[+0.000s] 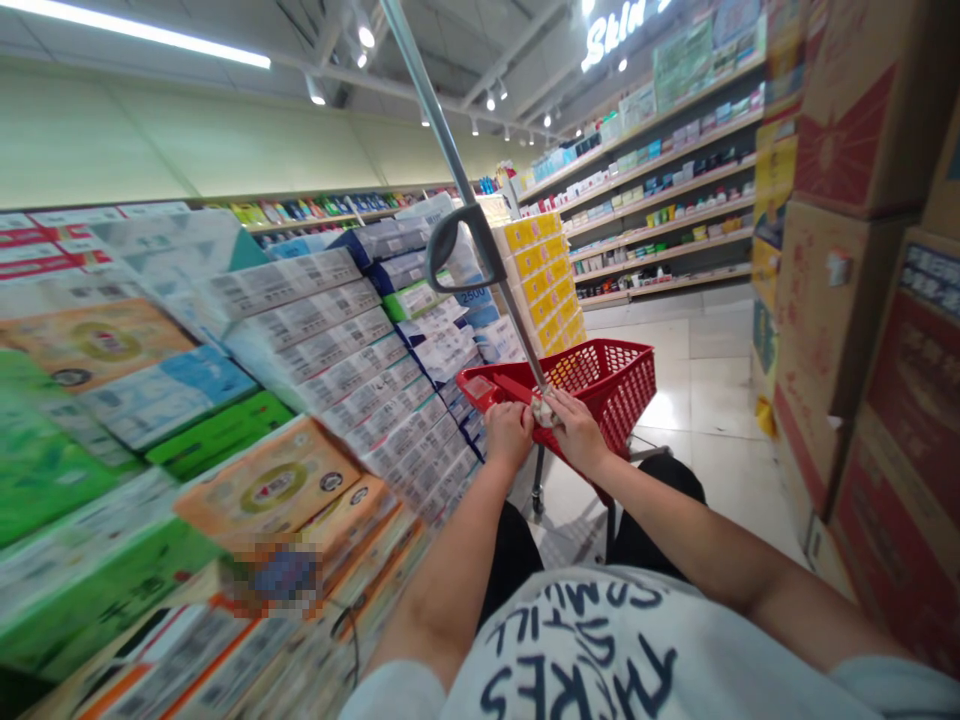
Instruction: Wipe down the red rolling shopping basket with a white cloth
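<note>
A red plastic shopping cart with a holed basket stands right in front of me. My left hand is closed on the cart's red handle, near its left end. My right hand presses a crumpled whitish wad, cloth or paper, against the handle; its fingers are closed over it. Just beyond my hands a metal pole rises at a slant from the cart. A grey loop grip is fixed to the pole. The pole's lower end is hidden by the basket and my hands.
Stacked tissue packs line the left side, with orange packs close by my left arm. Yellow boxes are piled ahead. Tall cardboard cartons stand on the right. A tiled aisle leads to stocked shelves.
</note>
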`<state>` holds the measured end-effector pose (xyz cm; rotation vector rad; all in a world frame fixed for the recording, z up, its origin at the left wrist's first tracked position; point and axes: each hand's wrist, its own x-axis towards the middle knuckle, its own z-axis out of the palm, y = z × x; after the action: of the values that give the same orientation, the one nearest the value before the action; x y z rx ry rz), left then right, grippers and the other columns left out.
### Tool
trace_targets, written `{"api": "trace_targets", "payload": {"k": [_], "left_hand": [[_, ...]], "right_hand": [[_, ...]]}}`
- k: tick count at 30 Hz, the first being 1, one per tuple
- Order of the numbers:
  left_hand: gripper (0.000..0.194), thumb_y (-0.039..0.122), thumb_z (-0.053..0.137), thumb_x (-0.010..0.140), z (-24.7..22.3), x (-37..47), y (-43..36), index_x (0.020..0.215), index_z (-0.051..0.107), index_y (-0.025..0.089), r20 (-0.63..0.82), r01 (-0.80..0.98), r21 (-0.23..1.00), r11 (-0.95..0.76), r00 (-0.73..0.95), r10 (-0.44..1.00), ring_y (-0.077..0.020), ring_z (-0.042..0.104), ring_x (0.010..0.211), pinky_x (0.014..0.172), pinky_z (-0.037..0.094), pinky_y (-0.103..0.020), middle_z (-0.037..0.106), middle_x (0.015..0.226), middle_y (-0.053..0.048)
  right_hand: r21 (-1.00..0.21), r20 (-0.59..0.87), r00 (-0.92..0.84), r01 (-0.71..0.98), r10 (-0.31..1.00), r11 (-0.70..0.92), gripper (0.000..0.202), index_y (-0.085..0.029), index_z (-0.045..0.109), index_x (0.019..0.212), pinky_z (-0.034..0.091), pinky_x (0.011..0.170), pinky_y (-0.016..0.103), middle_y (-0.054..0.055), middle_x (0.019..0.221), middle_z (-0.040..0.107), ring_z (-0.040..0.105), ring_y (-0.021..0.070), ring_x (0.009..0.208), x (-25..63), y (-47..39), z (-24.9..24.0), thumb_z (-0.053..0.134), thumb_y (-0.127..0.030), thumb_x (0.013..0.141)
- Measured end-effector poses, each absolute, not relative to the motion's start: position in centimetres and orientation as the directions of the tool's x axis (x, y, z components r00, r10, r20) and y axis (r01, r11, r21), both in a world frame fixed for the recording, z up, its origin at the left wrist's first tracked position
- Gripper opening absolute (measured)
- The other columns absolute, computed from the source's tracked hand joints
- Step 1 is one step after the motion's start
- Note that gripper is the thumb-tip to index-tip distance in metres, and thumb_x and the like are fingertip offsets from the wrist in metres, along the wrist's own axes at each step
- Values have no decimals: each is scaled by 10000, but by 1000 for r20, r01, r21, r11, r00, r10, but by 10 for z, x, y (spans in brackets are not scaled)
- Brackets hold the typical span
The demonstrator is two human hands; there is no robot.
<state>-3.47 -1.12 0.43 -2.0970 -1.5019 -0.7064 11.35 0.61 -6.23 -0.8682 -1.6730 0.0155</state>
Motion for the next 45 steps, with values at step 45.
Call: {"api": "trace_targets", "payload": {"k": [45], "left_hand": [[274, 276, 398, 957, 5, -38, -12, 932, 653, 177, 646, 948, -117, -296, 299, 703, -218, 579, 856, 842, 377, -354, 655, 842, -74]], "right_hand": [[-546, 752, -22, 538, 659, 642, 589, -126, 514, 1330, 433, 1031, 412, 143, 1304, 581, 565, 269, 1169, 119, 26, 8, 538, -96, 742]]}}
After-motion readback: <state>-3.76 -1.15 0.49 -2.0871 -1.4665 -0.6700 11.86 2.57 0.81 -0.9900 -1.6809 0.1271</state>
